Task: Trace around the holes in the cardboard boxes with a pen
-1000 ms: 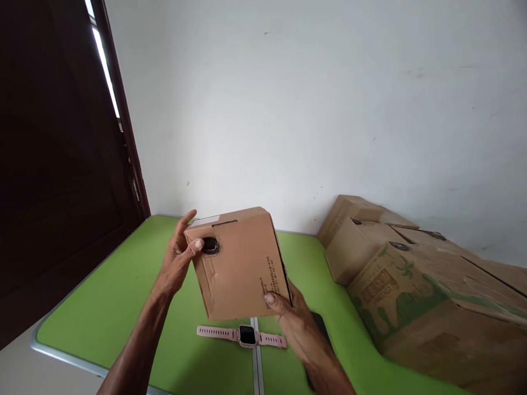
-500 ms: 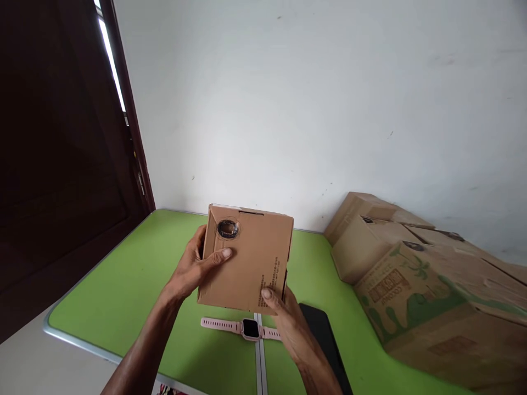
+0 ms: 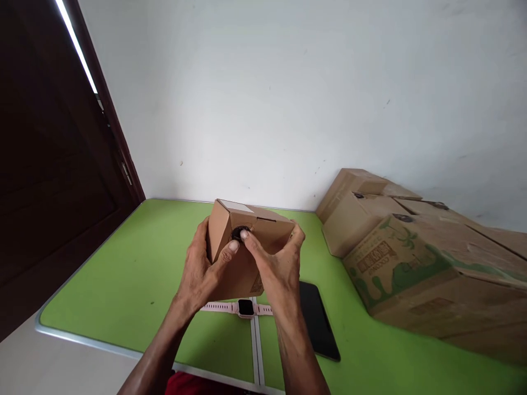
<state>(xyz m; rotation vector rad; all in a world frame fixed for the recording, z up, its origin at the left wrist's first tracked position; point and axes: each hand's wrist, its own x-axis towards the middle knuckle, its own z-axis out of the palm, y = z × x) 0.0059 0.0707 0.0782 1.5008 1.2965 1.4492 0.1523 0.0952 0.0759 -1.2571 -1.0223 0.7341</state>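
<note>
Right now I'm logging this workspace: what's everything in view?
small box: one, brown, centre, lifted
label: one, white, small box's top
round spot: one, black, small box's front
watch: one, pink, on table, centre
flat device: one, black, right of watch
larger boxes: several, overlapping, brown, table's right
table: one, green, beneath
wall: one, white, behind
door: one, dark brown, left
floor: one, grey, lower left
cloth: one, red, bottom edge
left hand, right hand: one each, bare, on small box

the one view looks from the wearer's head, forward and down over the desk (image 3: 111, 263). it faces the wall (image 3: 247, 99), hands (image 3: 197, 274) close below.
</note>
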